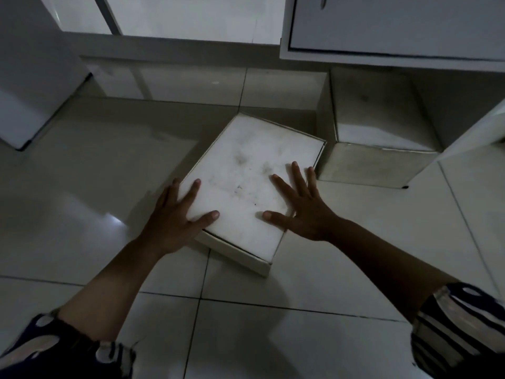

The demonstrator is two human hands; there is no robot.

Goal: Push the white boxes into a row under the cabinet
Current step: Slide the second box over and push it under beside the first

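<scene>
Both hands lie flat and spread, palms down, gripping nothing. The left hand (177, 214) rests on the near-left corner of a white box (246, 187), its outer fingers wrapped over the left edge; the right hand (297, 209) rests on the near-right part of the lid, its heel hanging off the right edge. The box lies on the tiled floor (82, 173), skewed, its long axis running from near-left to far-right. Its far-right corner sits just beside, perhaps touching, a second white box (382, 149); the dim light leaves the contact uncertain. The second box stands to the right, its far portion tucked beneath the overhanging cabinet (396, 26), its near face projecting onto the open floor. Left of it, the floor under the cabinet line looks free. A white appliance or panel (30, 77) stands at far left.

The step in hand appears to be the push of the skewed box towards the space under the cabinet. The next move probably calls for a turn to square the box with its neighbour, then a forward slide alongside it, with downward pressure light enough to let the cardboard glide over the tiles.
</scene>
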